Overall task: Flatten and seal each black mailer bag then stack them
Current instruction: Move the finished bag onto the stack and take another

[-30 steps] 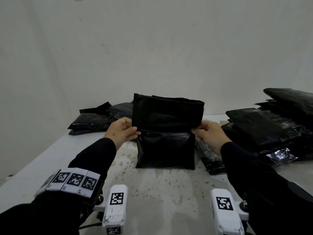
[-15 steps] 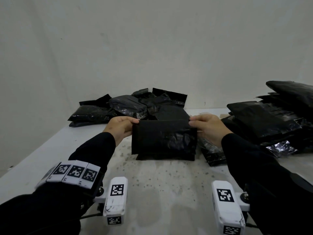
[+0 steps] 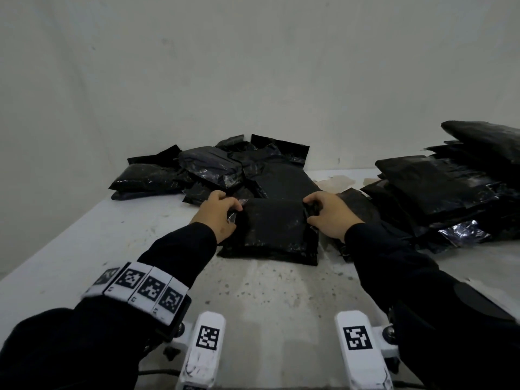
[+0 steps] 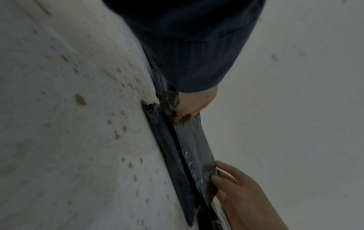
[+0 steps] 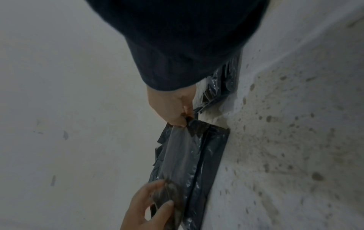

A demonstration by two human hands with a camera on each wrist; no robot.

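Fingers (image 3: 235, 205) of both hands pinching mailer bag (image 3: 271, 228), loose bags (image 3: 213, 167) behind, stack (image 3: 439, 187) right

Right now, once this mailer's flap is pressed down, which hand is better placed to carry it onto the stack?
Probably the right hand. It pinches the mailer bag's right edge, on the side where the stack of mailers sits. The left hand pinches the opposite edge, nearer the loose pile, and would have to cross over.

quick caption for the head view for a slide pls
Both hands, left hand and right hand, pinch the far corners of a black mailer bag lying on the speckled table.
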